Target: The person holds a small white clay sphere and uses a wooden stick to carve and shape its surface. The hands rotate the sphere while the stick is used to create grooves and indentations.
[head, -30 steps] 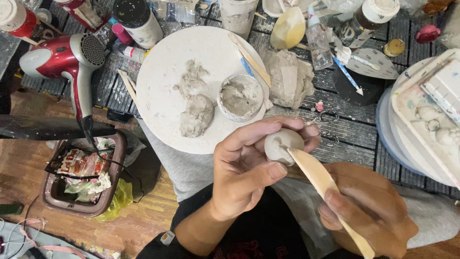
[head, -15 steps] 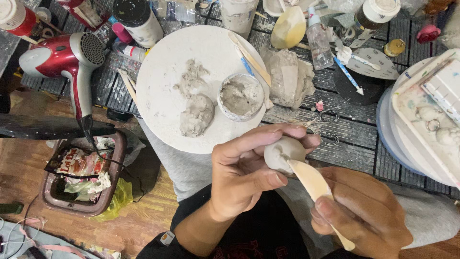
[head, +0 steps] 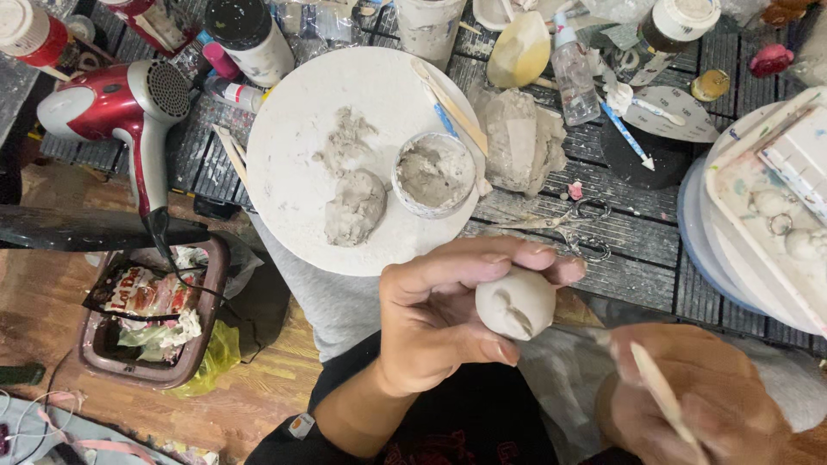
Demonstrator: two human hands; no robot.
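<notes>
While the left hand (head: 439,323) cups a pale clay ball (head: 515,303) between thumb and curled fingers, above the lap and just off the near edge of the slatted table (head: 637,267), the right hand (head: 702,400) is closed on a thin wooden modelling stick (head: 662,398), blurred at lower right.

Containers: a small round tub (head: 433,175) holds wet grey clay and sits on the white round board (head: 297,172), beside a grey clay lump (head: 354,207) and a smear. A brown bin (head: 146,331) on the floor holds wrappers and crumpled paper. A white cup (head: 428,27) stands at the top edge, contents not visible. A pale tray (head: 732,194) at right carries small pale clay shapes.

Change from half a second ago: the stick then lay against the ball's lower side; now its tip is clear of the ball, drawn off to the right, and the ball shows a dark gouge on its front face. The left hand's grip on the ball is unchanged.

Stick's long axis runs diagonally, upper-left to lower-right, the upper-left end pointing toward the ball. Ball is nearly round, slightly wider than tall.

A red hair dryer (head: 129,112) lies at left; scissors (head: 564,222) rest on the slats.
</notes>
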